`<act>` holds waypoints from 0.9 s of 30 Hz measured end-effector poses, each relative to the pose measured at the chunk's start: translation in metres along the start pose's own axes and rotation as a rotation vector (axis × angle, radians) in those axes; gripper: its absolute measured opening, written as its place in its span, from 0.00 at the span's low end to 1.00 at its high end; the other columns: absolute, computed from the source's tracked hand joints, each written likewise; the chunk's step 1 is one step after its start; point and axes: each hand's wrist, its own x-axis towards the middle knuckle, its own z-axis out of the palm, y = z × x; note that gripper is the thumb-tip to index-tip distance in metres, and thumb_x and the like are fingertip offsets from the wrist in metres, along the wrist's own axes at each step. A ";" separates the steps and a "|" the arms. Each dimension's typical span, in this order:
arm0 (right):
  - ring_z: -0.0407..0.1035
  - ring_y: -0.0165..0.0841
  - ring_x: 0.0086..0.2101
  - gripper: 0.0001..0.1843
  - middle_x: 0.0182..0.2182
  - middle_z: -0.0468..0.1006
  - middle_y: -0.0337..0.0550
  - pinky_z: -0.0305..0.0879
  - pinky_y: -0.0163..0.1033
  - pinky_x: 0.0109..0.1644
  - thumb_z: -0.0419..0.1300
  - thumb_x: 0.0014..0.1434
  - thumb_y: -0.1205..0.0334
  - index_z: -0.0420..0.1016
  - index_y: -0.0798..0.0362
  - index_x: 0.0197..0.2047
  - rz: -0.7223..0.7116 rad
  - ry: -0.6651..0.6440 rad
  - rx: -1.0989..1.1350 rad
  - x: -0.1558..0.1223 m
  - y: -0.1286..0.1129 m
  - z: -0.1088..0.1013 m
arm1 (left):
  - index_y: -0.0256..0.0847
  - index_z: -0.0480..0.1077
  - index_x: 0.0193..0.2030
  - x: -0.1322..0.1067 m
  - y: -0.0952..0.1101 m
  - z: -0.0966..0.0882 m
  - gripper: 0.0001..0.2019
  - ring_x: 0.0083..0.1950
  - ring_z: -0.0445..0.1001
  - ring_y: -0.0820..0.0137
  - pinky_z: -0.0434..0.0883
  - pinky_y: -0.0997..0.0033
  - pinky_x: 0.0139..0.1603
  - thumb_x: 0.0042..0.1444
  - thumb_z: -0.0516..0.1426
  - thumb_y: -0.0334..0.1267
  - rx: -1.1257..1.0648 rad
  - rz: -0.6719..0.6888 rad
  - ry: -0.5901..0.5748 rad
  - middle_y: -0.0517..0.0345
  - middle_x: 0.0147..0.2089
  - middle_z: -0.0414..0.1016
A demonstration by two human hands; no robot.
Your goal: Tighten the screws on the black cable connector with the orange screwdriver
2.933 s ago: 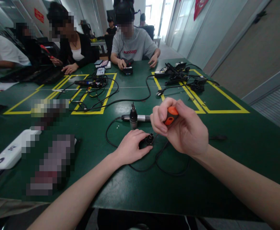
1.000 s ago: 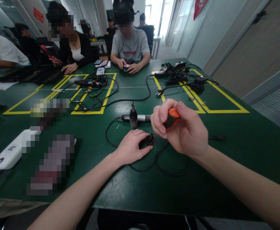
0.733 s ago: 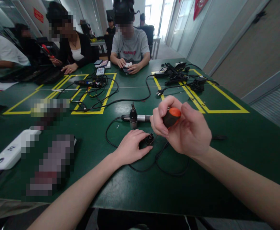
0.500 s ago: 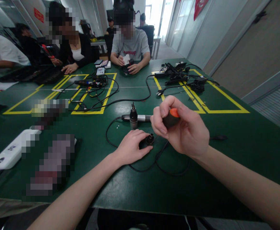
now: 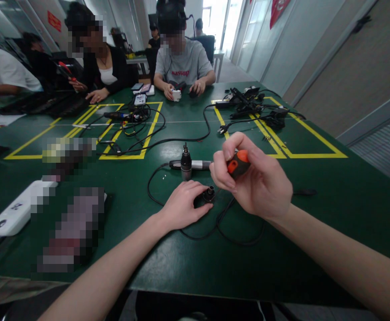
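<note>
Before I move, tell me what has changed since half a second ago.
The right hand has turned the orange-and-dark handle, bringing an orange patch into view. Across the table, a co-worker's hands have moved apart. The left hand stays around the black part.

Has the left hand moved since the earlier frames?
No: the left hand, around the black part, keeps the same place against the yellow tape beyond it.

From my station I read the handle (image 5: 239, 163) as orange and dark grey, the small round part (image 5: 209, 194) as black. The tabletop (image 5: 168, 267) was green, marked with yellow tape (image 5: 123, 157) (vivid even at my remove). The lying tool (image 5: 199, 165) showed silver and black; a grey shirt (image 5: 191, 55) carried red lettering (image 5: 180, 72).
</note>
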 end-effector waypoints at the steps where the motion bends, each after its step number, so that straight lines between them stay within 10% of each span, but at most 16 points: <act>1: 0.54 0.28 0.19 0.15 0.19 0.68 0.31 0.52 0.36 0.25 0.63 0.67 0.48 0.68 0.49 0.36 0.005 0.002 -0.010 0.000 0.000 0.000 | 0.38 0.78 0.53 0.000 0.000 0.000 0.14 0.56 0.79 0.57 0.74 0.52 0.63 0.62 0.65 0.38 0.000 0.001 -0.001 0.49 0.52 0.84; 27: 0.60 0.28 0.23 0.24 0.26 0.67 0.38 0.56 0.37 0.27 0.56 0.74 0.50 0.73 0.53 0.28 -0.056 0.037 -0.029 0.001 0.002 0.004 | 0.35 0.78 0.52 0.001 0.001 -0.001 0.15 0.56 0.79 0.56 0.74 0.53 0.60 0.61 0.67 0.38 0.034 0.003 -0.008 0.47 0.53 0.83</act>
